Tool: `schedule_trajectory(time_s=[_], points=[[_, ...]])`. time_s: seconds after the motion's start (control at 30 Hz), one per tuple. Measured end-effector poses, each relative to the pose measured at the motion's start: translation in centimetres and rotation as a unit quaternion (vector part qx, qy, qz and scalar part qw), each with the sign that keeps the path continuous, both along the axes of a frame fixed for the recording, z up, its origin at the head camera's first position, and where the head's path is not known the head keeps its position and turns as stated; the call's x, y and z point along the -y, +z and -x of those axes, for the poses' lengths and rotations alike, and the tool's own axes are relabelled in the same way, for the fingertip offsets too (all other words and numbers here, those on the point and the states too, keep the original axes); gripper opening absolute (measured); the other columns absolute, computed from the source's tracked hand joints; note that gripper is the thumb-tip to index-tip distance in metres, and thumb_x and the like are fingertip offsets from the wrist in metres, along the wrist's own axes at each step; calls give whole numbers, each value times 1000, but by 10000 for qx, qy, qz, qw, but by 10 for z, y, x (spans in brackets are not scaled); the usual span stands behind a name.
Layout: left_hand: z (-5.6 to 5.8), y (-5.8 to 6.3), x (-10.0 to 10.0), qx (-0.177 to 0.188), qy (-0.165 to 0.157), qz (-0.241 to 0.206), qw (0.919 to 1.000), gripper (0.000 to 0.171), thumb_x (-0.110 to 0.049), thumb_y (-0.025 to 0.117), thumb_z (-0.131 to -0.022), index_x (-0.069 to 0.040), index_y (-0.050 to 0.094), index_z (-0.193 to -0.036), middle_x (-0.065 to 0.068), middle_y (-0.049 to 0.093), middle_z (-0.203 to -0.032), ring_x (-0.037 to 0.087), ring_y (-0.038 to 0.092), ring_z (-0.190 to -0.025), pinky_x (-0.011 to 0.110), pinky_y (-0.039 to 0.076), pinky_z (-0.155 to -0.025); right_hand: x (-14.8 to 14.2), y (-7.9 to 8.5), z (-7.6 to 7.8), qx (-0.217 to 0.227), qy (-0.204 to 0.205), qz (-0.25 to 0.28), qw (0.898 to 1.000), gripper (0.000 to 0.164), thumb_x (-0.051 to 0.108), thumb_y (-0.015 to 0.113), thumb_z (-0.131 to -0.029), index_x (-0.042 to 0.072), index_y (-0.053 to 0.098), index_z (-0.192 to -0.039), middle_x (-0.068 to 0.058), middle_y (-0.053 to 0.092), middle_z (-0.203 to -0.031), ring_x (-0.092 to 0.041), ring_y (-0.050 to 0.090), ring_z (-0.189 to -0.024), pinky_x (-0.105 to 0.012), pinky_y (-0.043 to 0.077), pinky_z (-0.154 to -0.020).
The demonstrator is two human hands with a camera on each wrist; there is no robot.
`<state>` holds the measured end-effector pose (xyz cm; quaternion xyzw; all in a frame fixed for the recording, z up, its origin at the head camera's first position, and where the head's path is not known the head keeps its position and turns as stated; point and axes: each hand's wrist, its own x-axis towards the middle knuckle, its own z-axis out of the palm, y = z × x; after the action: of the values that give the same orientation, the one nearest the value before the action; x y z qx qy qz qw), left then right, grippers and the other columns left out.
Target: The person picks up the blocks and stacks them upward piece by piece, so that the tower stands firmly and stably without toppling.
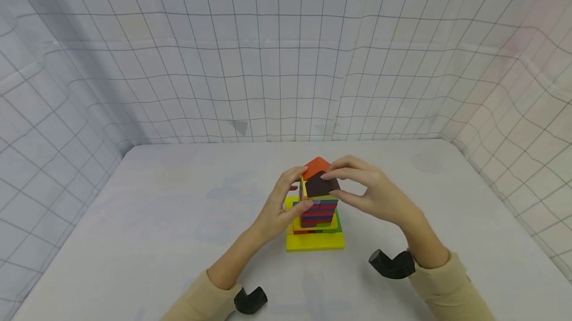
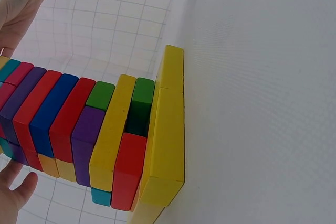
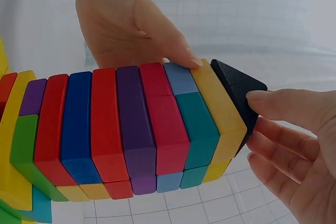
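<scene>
A tall tower of coloured blocks point(image 1: 319, 214) rises in the middle of the white table. On top, a black triangular block point(image 3: 235, 95) sits on a pale yellow block point(image 3: 223, 114). My right hand point(image 1: 373, 189) pinches the black block between thumb and fingers. Just behind it in the head view is an orange block point(image 1: 316, 165), partly hidden. My left hand point(image 1: 279, 206) grips the tower's upper end from the left, its thumb point(image 3: 181, 53) at the pale yellow block and a fingertip at the orange one. Red, blue, purple and teal layers show below.
Flat yellow blocks point(image 1: 315, 242) form the wide base, with green and red pieces point(image 2: 129, 169) over them. White table surface point(image 1: 178, 221) surrounds the tower. Grid-patterned cloth point(image 1: 268, 62) hangs at the back and sides. A black device point(image 1: 393, 264) is strapped at each wrist.
</scene>
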<state>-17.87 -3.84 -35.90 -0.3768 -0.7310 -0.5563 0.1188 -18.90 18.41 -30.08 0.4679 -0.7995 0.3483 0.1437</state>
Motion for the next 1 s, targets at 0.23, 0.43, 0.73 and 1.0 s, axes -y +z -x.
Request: schedule_trajectory(time_s=[0.23,0.43,0.73,1.0], points=[[0,0,0,90,-18,-12,10000,55,-16,56,-91,4,29,-135,22,32,-137,34,35,-120,57,37,-92,4,-4,1,-25,-205,26,9998,44,4,75,-73,7,60,-114,-7,53,-116,-19,50,-107,-25,45,-89],[1,0,0,102,-22,-18,9999,55,-14,56,-91,5,30,-135,22,33,-136,35,36,-120,57,37,-92,5,-7,4,426,-397,-183,9981,61,13,73,-77,8,47,-131,-9,46,-134,-22,42,-124,-44,40,-98],[3,-5,0,112,7,8,9999,54,-12,57,-90,4,30,-134,21,34,-136,33,37,-119,55,38,-92,7,-14,8,578,-334,36,9978,58,13,73,-77,9,49,-130,-4,52,-128,-18,46,-118,-41,43,-95],[20,-31,1,27,35,27,10000,59,-24,57,-91,-8,29,-139,11,33,-140,27,38,-121,50,39,-93,8,-16,10,596,-314,119,9977,59,12,76,-74,8,50,-127,-3,53,-125,-17,46,-116,-38,43,-94]])
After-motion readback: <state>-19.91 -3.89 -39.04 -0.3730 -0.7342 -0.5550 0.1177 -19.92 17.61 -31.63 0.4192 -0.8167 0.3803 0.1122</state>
